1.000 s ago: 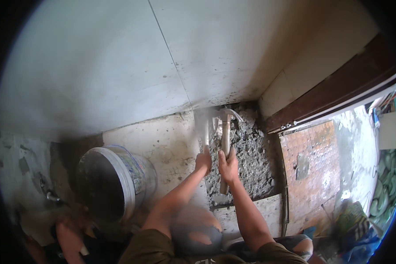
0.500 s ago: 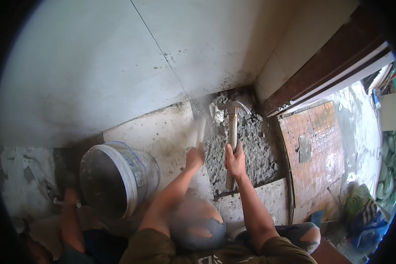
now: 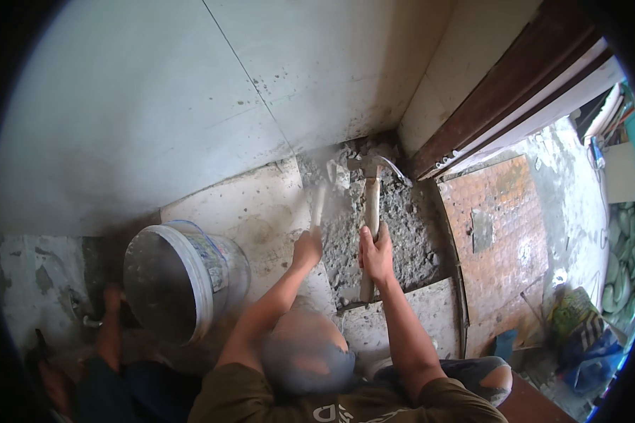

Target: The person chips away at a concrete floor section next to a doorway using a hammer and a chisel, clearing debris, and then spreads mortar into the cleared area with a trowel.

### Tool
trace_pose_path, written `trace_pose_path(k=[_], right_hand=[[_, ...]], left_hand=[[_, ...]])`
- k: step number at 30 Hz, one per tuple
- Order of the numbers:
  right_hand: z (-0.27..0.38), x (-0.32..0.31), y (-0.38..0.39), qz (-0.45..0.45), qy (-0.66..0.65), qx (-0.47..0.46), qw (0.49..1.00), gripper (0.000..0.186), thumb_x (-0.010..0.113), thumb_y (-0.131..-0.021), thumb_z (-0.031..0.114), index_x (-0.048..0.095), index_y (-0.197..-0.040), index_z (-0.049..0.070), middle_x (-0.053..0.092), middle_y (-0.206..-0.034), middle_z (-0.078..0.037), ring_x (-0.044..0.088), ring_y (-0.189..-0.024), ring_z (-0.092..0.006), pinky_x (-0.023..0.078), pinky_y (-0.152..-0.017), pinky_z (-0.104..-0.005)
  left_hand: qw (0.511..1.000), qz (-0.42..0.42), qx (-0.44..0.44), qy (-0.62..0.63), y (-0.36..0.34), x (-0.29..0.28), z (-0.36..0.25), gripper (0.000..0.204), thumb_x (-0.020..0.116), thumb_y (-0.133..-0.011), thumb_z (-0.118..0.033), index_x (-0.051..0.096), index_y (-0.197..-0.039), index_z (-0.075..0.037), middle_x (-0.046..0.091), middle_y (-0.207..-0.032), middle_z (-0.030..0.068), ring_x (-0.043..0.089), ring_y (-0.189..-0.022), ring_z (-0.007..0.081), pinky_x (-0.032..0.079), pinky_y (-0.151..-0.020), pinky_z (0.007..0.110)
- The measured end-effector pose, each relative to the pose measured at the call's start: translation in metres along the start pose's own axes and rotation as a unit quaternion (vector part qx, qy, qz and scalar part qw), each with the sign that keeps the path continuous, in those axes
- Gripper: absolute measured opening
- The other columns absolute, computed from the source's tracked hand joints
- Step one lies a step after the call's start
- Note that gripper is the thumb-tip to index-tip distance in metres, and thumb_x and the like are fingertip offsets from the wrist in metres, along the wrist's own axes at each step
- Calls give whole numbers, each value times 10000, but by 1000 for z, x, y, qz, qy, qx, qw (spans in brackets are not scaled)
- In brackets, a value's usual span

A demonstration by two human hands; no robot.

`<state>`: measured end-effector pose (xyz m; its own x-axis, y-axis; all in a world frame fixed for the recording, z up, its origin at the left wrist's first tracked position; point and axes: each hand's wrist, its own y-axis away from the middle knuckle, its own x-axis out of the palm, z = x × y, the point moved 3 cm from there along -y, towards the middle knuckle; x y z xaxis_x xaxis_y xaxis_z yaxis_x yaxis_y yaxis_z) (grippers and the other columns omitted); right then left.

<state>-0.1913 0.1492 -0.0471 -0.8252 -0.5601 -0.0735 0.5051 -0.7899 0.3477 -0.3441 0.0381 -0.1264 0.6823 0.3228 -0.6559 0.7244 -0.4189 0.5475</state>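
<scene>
Right hand: closed around hammer handle, head at far corner rubble. Left hand: closed on chisel, tip in broken mortar. Step: chipping out floor bed. Next: a square strike on the chisel. Bucket left.

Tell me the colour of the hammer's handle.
Pale wood, light tan; the head view shows the hammer's handle in the right hand.

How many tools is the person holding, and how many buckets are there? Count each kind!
Hammer, in the right hand: 1
Chisel, in the left hand: 1
Bucket: 1
Total: 3
</scene>
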Motion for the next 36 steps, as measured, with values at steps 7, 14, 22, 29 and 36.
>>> trace_pose_path(k=[7, 14, 22, 29, 36], right_hand=[[9, 10, 5, 4, 12, 10, 1000, 286, 543, -973, 287, 445, -942, 20, 520, -596, -42, 506, -440, -120, 420, -393, -293], [0, 20, -7, 13, 19, -16, 1000, 237, 517, -994, 265, 403, -933, 66, 453, -552, 5, 439, -396, -79, 365, -353, -248], [-31, 58, -53, 3, 206, -58, 977, 412, 543, -949, 353, 501, -1092, -32, 640, -900, -314, 624, -936, -471, 494, -779, -482], [-20, 74, -48, 14, 161, -34, 986, 417, 515, -947, 399, 510, -1072, 1, 629, -918, -312, 599, -856, -502, 480, -759, -495], [-31, 84, -53, 122, 265, -141, 946, 345, 560, -937, 299, 470, -1130, 27, 624, -901, -307, 591, -881, -508, 468, -737, -544]], left_hand=[[997, -58, -2, 41, -24, -12, 4, 540, 372, -984, -446, 570, -1056, 51, 629, -993, 335, 596, -1002, 487, 459, -862, 530], [996, -60, -6, 59, -25, -3, 11, 575, 357, -984, -489, 569, -1053, 41, 628, -997, 336, 593, -1015, 484, 456, -867, 535], [995, -89, -7, 54, -25, 0, 6, 591, 366, -990, -441, 590, -1039, 104, 602, -1040, 364, 569, -1043, 500, 445, -898, 515], [993, -107, -8, 43, -28, -1, 21, 652, 358, -986, -477, 604, -1017, 126, 606, -1014, 371, 569, -1037, 507, 443, -901, 514], [996, -45, 3, 80, -38, 1, 11, 588, 316, -1008, -428, 606, -1007, 83, 613, -1015, 347, 573, -1012, 499, 433, -882, 530]])
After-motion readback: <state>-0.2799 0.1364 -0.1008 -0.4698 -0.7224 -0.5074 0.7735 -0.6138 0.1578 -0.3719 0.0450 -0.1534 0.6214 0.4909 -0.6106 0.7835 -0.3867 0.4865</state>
